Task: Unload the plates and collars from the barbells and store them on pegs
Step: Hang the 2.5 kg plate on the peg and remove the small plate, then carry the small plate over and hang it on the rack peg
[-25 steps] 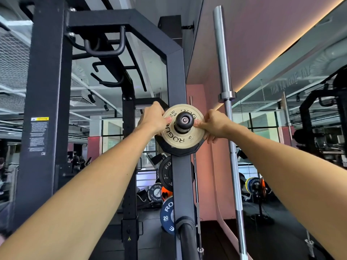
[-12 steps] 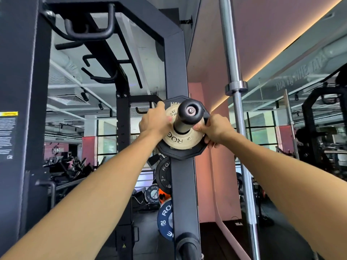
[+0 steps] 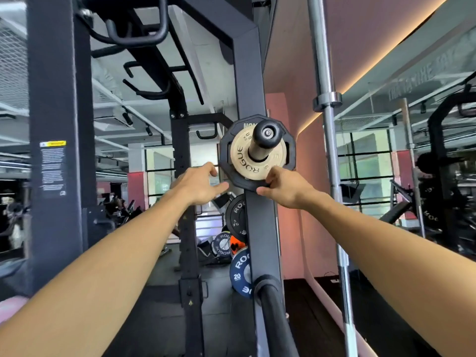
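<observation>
Two bare forearms reach forward and up from the lower corners toward an upright of the black rack. The left hand hangs in the air with its thumb and fingers loosely spread and nothing between them; its fingertips sit just left of the plates and do not touch them. The right hand has its fingers curled, the thumb tip lying against the lower right rim of the gold plate and the knuckles at the bottom edge of the black plate behind it; whether it truly pinches either one, or only touches, cannot be told.

Just above both sets of fingertips, the small gold plate marked ROGUE sits on the storage peg, flat against the larger black many-sided plate, which lies against the upright. The peg's black end cap sticks out toward the camera past both plates.

Below the hands, a second peg juts from the same upright. Behind the upright, a black plate and a blue plate marked 20 hang lower down. To the right of the right hand's fingers a steel barbell stands upright near the pink wall.
</observation>
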